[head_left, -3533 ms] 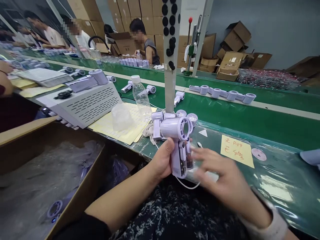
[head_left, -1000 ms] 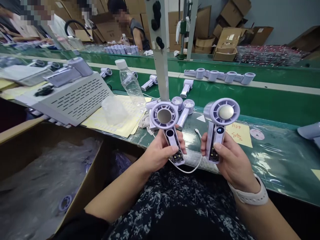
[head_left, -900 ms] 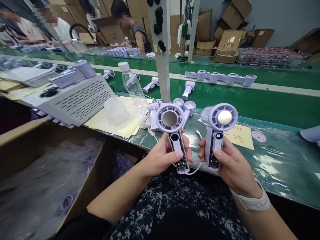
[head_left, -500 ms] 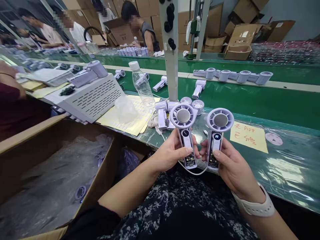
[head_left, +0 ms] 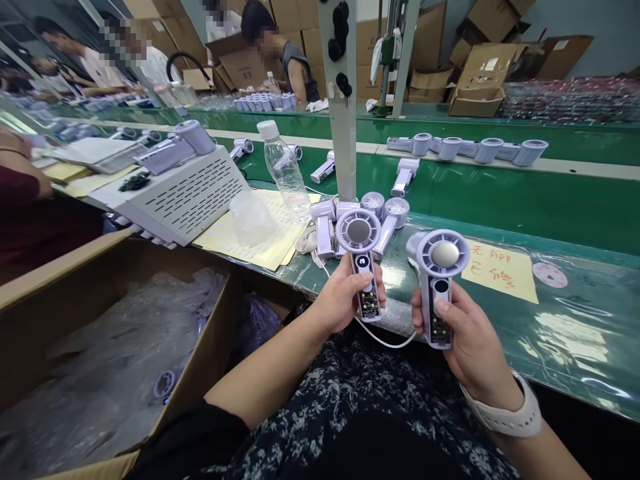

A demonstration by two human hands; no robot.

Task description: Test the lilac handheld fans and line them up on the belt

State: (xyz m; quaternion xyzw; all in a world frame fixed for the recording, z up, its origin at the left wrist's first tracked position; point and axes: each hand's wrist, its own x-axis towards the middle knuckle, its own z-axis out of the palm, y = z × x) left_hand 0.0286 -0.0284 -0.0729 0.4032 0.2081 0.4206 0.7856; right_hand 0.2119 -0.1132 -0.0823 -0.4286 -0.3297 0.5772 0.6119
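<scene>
Upright in my left hand (head_left: 345,293) is a lavender handheld fan (head_left: 369,293), its round head facing me and its small display lit. The thumb lies on the button below that display. My right hand (head_left: 470,327) is wrapped round a second handheld fan (head_left: 440,310), thumb on its front, its round display dark. Both handles show circuit parts through the lower front. A white cable (head_left: 387,345) hangs in a loop beneath the two fans. Just behind my left hand, several more lavender fans (head_left: 325,237) lie grouped on the green bench.
An open carton (head_left: 223,320) with plastic wrap and fans stands at left. A vented grey box (head_left: 185,200), a plastic bottle (head_left: 285,170) and a metal post (head_left: 344,133) are beyond my hands. More fans (head_left: 450,150) line the conveyor; co-workers sit across it.
The fans have moved apart, the left one up and left, the right one slightly right. My left fan's display now shows digits; the right one's has gone dark.
</scene>
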